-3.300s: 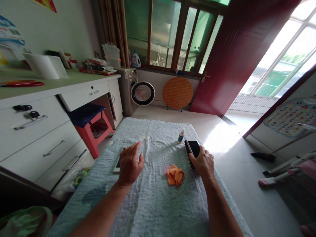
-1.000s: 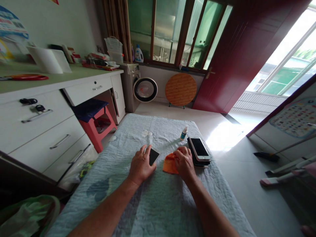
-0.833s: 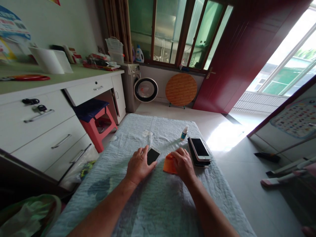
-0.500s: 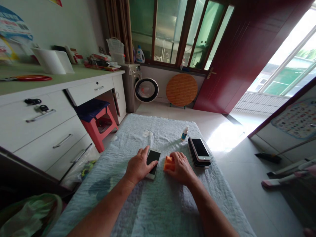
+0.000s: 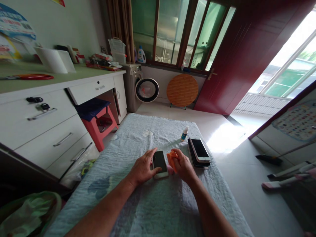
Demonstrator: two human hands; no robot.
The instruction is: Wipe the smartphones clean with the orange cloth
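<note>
A white phone [image 5: 160, 163] with a dark screen lies flat on the pale blue quilted cloth [image 5: 153, 204]. My left hand [image 5: 143, 168] grips its left edge, thumb at the lower corner. My right hand [image 5: 182, 167] is closed on a crumpled orange cloth [image 5: 172, 157], right beside the phone's right edge. To the right sits a stack of phones [image 5: 199, 152], the top one white with a dark screen. A small dropper bottle [image 5: 184, 134] stands just behind the stack.
White drawers [image 5: 41, 131] with a green top run along the left. A red stool [image 5: 97, 123] stands under the desk. A washing machine [image 5: 140, 87] and a round wooden board [image 5: 182, 90] are at the far wall. A green bag [image 5: 27, 220] lies lower left.
My left hand slid the white phone from the left side of the cloth toward the middle. My right hand left the phone stack, picked up the orange cloth and brought it beside the phone.
</note>
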